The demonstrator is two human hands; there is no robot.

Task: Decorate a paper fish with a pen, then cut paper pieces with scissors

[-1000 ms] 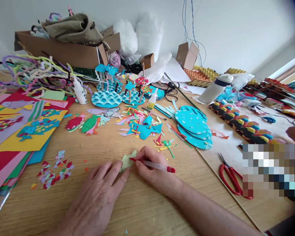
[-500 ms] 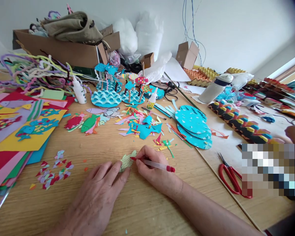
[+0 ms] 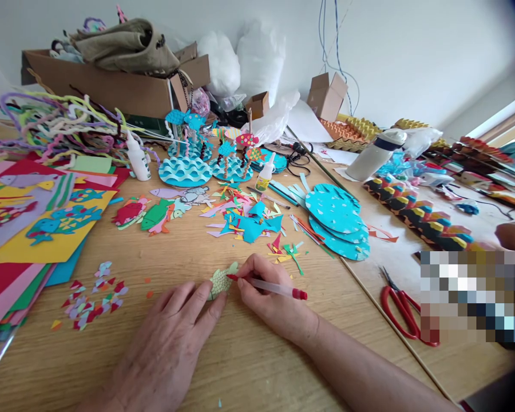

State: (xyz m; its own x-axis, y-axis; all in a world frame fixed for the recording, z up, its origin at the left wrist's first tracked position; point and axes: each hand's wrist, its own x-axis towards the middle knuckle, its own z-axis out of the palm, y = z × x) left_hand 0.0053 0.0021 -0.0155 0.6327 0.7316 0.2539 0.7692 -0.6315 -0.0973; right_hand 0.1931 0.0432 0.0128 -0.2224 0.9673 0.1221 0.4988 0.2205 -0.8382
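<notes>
As laid on the wooden table [image 3: 249, 355]:
Fish: green scaled paper fish [image 3: 221, 280], flat under left hand [image 3: 167, 343].
Pen: slim red-capped pen [image 3: 270, 287], pinched by right hand [image 3: 268, 300].

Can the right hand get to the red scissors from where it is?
Probably yes. The red scissors lie flat on the table to the right of the right hand, with bare wood between. But that hand holds a red pen, so it is not free to take them.
</notes>
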